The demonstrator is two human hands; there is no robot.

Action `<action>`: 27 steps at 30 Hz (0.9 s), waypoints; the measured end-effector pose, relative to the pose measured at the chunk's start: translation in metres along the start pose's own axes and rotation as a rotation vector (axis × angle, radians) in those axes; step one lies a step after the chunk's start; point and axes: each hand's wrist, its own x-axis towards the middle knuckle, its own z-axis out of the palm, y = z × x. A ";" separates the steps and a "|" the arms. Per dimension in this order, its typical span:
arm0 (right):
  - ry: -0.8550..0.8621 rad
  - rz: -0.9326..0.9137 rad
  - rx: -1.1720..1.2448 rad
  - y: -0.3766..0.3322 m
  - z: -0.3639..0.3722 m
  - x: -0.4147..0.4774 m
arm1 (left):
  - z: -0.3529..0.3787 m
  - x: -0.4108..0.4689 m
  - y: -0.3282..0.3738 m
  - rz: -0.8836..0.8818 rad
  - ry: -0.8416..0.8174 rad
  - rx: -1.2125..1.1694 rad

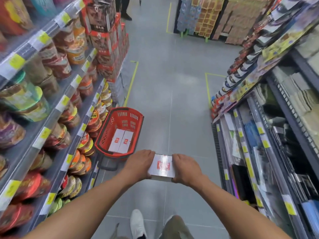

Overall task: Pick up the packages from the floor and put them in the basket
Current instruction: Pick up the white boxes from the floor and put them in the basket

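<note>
I hold a white package (162, 167) with a red label in the air above the grey floor. My left hand (140, 163) grips its left end and my right hand (185, 168) grips its right end. A red plastic basket (103, 135) stands on the floor just ahead and to the left, against the foot of the left shelf. Two white packages (121, 141) with the same red label lie side by side in its bottom. The held package is to the right of the basket's near rim, outside it.
Shelves of instant noodle bowls (51, 118) line the left side, and shelves of flat packets (267, 135) line the right. The grey tiled aisle (169, 83) runs ahead between them. A person's legs (125, 9) stand far down the aisle. My white shoe (137, 223) is below.
</note>
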 end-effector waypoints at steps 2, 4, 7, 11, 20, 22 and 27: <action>-0.003 -0.021 -0.005 0.007 -0.013 0.026 | -0.010 0.023 -0.011 -0.004 -0.003 -0.022; -0.011 -0.047 -0.020 0.017 -0.025 0.057 | -0.017 0.046 -0.022 -0.030 0.000 -0.033; -0.032 -0.085 -0.046 0.033 -0.043 0.103 | -0.027 0.082 -0.035 -0.086 0.004 -0.040; -0.057 -0.152 -0.070 0.055 -0.064 0.166 | -0.036 0.131 -0.051 -0.187 0.011 -0.074; -0.156 -0.393 -0.225 0.056 -0.098 0.311 | -0.030 0.197 -0.104 -0.478 0.044 -0.194; -0.177 -0.443 -0.259 0.042 -0.103 0.336 | -0.028 0.197 -0.119 -0.537 0.048 -0.218; -0.237 -0.576 -0.351 -0.014 -0.105 0.397 | -0.021 0.189 -0.172 -0.689 0.076 -0.271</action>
